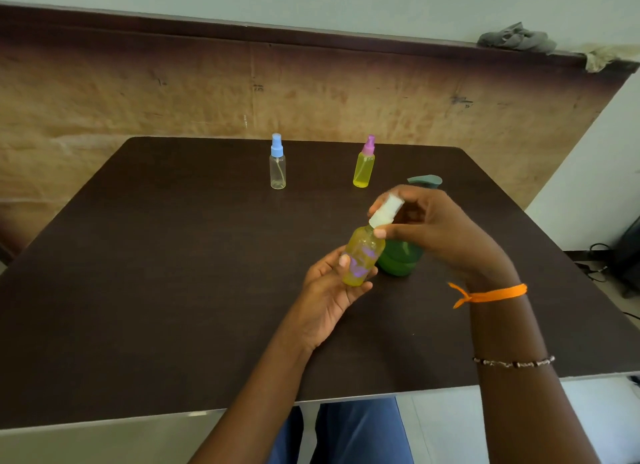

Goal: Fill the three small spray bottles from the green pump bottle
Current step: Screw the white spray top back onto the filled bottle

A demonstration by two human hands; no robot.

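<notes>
Yellow liquid fills the small spray bottle (363, 258) that the person holds tilted above the middle of the dark worktop (173, 273): the left hand (332, 283) is wrapped around its body, and the right hand (426, 228) pinches its white spray cap (386, 212) at the neck, seemingly screwing it on or off. Because the bottle leans and looks nearly full, a loose or cross-threaded cap could let liquid run down over the fingers and onto the worktop, and a wet, slick bottle could slip from the grip. The green pump bottle (400, 259) stands just behind the held bottle, mostly hidden by the right hand, so a careless sweep of that wrist might knock it over. Toward the far edge stand the other two, well apart from the hands: a clear, apparently unfilled bottle with a blue cap (277, 162) and a yellow-filled bottle with a pink cap (364, 164). Nothing lies between them and the hands. A grey cloth (516, 37) lies on the ledge beyond the far right corner.
</notes>
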